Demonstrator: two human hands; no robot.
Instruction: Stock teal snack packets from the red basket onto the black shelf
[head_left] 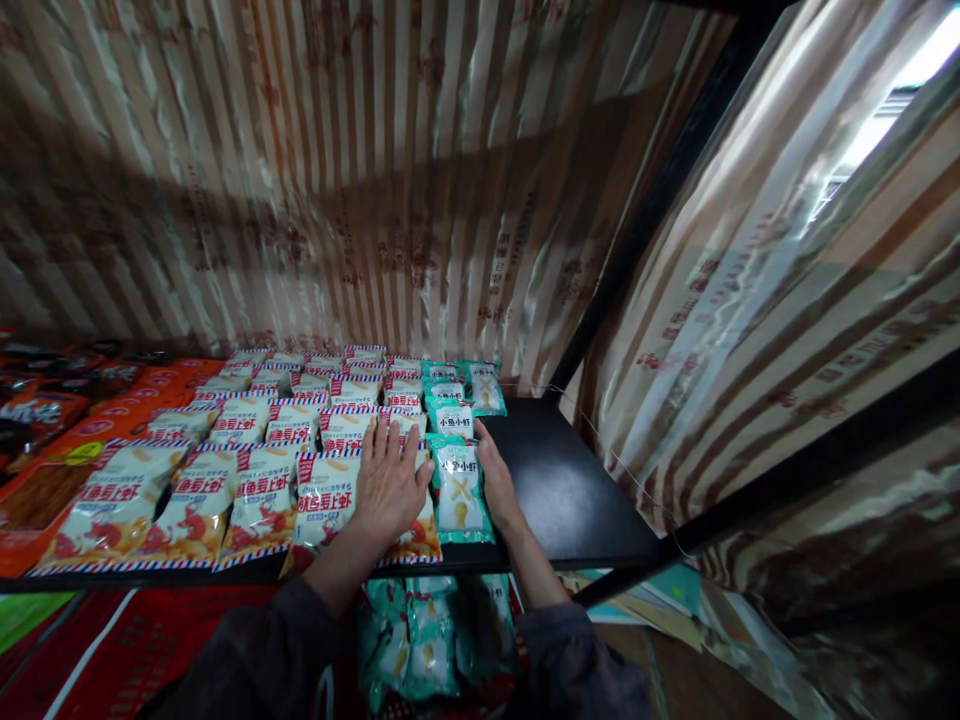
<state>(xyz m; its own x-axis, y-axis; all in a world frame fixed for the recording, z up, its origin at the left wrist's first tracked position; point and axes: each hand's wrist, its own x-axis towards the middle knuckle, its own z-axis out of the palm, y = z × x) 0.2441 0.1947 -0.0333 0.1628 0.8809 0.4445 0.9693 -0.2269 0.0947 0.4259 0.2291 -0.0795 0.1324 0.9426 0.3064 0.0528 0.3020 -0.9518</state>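
My left hand [391, 480] lies flat, fingers stretched out, on top of the white and orange snack bags [330, 492] with red lettering at the right end of their rows. Beside it, a green snack bag [459, 490] lies at the front of a column of like bags that runs back to the wrap. My right hand [495, 478] rests along that bag's right side with its fingers extended and the palm edge turned inward. One more green bag [486, 388] sits at the back, to the right of the column.
The black shelf [574, 490] reaches right to a dark metal post [637, 210]. Orange packets [90, 425] lie at the left. Below the shelf edge are more green bags [431, 640] and red packaging [172, 640]. Striped plastic wrap [390, 180] hangs behind; a thin wire [615, 460] crosses at right.
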